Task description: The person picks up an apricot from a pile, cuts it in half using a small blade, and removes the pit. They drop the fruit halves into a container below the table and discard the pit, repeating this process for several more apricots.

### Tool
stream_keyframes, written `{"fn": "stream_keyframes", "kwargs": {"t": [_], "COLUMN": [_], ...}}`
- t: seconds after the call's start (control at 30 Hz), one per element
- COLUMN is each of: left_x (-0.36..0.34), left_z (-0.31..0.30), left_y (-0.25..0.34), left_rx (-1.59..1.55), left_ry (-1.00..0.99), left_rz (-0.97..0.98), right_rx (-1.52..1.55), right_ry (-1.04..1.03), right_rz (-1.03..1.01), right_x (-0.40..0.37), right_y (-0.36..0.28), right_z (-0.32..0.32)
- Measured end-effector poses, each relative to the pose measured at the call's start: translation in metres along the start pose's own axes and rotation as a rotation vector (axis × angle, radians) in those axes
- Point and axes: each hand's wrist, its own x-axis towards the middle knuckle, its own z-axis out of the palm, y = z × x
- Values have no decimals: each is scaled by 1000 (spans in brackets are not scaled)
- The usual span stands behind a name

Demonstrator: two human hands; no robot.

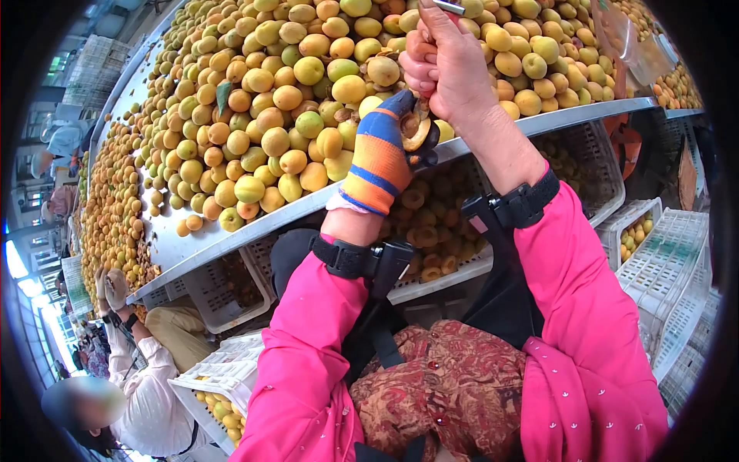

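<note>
My left hand [377,158], in an orange-and-blue striped glove with dark fingertips, is closed around a cut apricot [416,132] at the table's near edge. The apricot's hollow, brownish inside faces up. Just above and to the right, my bare right hand [454,77] is closed on a small knife [449,7]; its metal part and a bit of red show at the top of the view, and the rest is hidden by the fingers. Beyond both hands spreads a large heap of whole apricots [289,98]. Below them, a crate [446,279] holds cut apricots.
The metal table's rim [223,250] runs across in front of me. White crates [668,258] are stacked at right, and another crate [219,369] with apricots stands at lower left. A co-worker [154,393] sits at left, hands at the heap. A clear plastic container [650,61] is at upper right.
</note>
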Motion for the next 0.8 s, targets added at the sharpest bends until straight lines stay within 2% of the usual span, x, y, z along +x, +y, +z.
{"fn": "stream_keyframes", "kwargs": {"t": [0.07,0.13,0.17,0.23,0.27,0.33,0.37,0.43,0.47,0.53,0.57,0.63,0.67,0.7,0.73,0.77,0.8], "left_x": [-1,3,2,1,-1,4,4,3,4,6,3,-1,1,5,8,3,1], "left_z": [2,0,1,1,1,-8,-8,-7,-7,-9,-8,-7,-5,-1,1,-3,-2], "left_y": [-2,12,6,-3,-6,7,13,24,19,6,3,2,2,2,2,0,-4], "left_rx": [-44,-989,-990,-759,-759,-1614,-1613,-1144,-1144,-1924,-1924,-1863,-1862,-1172,-484,103,101], "left_ry": [-6,-34,-33,-93,-93,-245,-246,-101,-101,-337,-335,-294,-294,-131,20,-4,-2], "left_rz": [14,-625,-625,-424,-425,-633,-634,-583,-583,-765,-765,-617,-616,-496,-353,20,19], "right_rx": [-19,-39,-39,-39,-1,37,45,52,65,80,118,156,143,131,131,121,109], "right_ry": [-30,-65,-108,-152,-169,-186,-206,-225,-241,-258,-295,-334,-243,-152,-153,-176,-199], "right_rz": [16,31,11,-9,-7,-5,5,16,32,50,67,84,59,36,36,55,75], "right_x": [0,0,0,-2,-3,-3,-2,-1,-1,0,2,3,1,-1,-1,-1,-2], "right_y": [-1,-1,-1,-1,-2,-3,-4,-5,-7,-6,-6,-6,-6,-5,-3,-1,0], "right_z": [2,4,5,6,6,7,6,5,5,3,1,3,4,6,5,4,5]}}
